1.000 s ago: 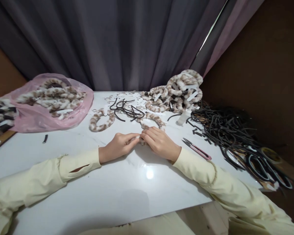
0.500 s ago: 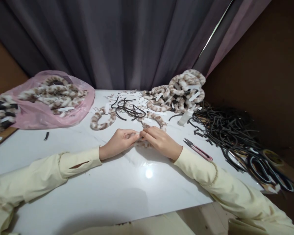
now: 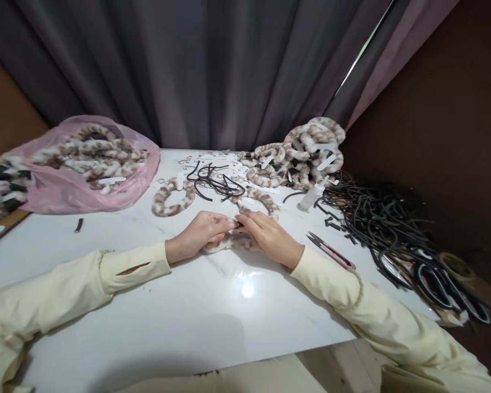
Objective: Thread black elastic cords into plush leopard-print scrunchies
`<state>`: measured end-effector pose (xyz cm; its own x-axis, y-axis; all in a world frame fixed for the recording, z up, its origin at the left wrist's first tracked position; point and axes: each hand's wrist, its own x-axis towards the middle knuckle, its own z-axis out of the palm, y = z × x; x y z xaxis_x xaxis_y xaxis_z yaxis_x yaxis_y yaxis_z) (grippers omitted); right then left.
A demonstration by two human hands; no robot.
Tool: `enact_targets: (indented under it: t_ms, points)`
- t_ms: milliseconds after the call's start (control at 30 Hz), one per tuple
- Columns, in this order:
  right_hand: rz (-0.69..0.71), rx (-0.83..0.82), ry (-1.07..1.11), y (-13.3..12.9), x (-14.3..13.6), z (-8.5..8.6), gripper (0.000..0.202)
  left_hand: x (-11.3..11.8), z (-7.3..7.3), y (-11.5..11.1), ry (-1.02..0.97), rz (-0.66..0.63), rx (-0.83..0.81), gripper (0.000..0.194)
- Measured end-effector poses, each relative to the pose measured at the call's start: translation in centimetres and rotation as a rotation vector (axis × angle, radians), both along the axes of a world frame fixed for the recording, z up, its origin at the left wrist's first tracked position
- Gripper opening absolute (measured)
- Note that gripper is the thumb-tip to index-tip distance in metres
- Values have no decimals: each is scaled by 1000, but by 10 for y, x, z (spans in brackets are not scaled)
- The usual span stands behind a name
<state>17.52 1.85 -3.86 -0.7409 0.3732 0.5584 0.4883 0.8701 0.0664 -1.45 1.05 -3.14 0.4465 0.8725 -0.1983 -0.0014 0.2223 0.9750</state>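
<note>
My left hand [image 3: 202,234] and my right hand [image 3: 270,237] meet over the middle of the white table [image 3: 180,322], both closed on a brown-and-white furry ring [image 3: 229,242]. A small dark piece shows between the fingertips, its shape mostly hidden. The lower part of the ring hangs below the fingers near the tabletop. Just behind the hands lie another furry ring [image 3: 265,197] and several black cords [image 3: 216,183]. A further furry ring with a white tag [image 3: 174,197] rests at the back left of my left hand.
On the left, a pink plastic bag [image 3: 82,202] holds furry rings. Tagged rings [image 3: 311,142] are piled at the back right, beside a small clear bottle [image 3: 311,197]. Thread snips [image 3: 331,251], a heap of black cords [image 3: 376,218] and large scissors [image 3: 437,286] lie at right.
The furry ring now shows more below my fingers, reaching further left. My left fingers have shifted slightly around it, and the dark piece at the fingertips is more visible.
</note>
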Motion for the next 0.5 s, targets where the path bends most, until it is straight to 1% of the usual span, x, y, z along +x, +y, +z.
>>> enact_targets:
  t_ms: [133, 233, 300, 433, 500]
  points:
    - [42, 70, -19, 0, 1, 1, 22, -1, 1, 0, -25, 5, -11, 35]
    - [48, 84, -27, 1, 1, 1, 22, -1, 0, 0, -21, -7, -33, 34]
    - [39, 39, -31, 1, 0, 0, 19, 0, -1, 0, -13, -19, -55, 34]
    - [29, -114, 19, 3, 0, -2, 15, -1, -2, 2, -32, -22, -97, 32]
    - [35, -126, 69, 5, 1, -1, 15, -1, -3, 3, -52, -11, -113, 30]
